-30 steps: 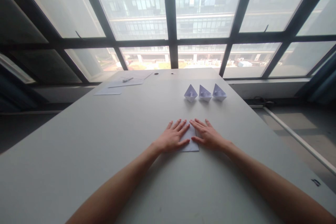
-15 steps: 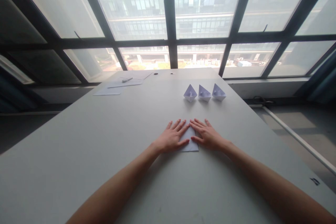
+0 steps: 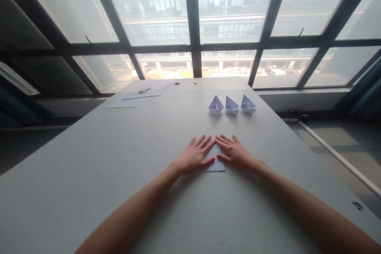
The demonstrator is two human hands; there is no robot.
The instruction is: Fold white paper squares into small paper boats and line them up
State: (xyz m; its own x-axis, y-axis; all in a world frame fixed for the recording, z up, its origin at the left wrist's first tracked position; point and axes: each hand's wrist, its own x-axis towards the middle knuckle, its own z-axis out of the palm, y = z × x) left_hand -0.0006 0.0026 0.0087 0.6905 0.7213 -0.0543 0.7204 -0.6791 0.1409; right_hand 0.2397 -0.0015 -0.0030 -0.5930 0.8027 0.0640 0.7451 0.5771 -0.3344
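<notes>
L hand (image 3: 195, 156) & R hand (image 3: 237, 154) flat, fingers out, on paper (image 3: 218, 165); no chg vs 1s ago, prob. still pressing.

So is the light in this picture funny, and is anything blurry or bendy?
Head view: daylight glare makes the building outside pale; head view: soft shadows lie beside the arms and on the near side of the paper boats; head view: the window bars fan outward, perhaps from a wide lens; head view: fine creases in the paper under the fingers are too soft to see.
</notes>
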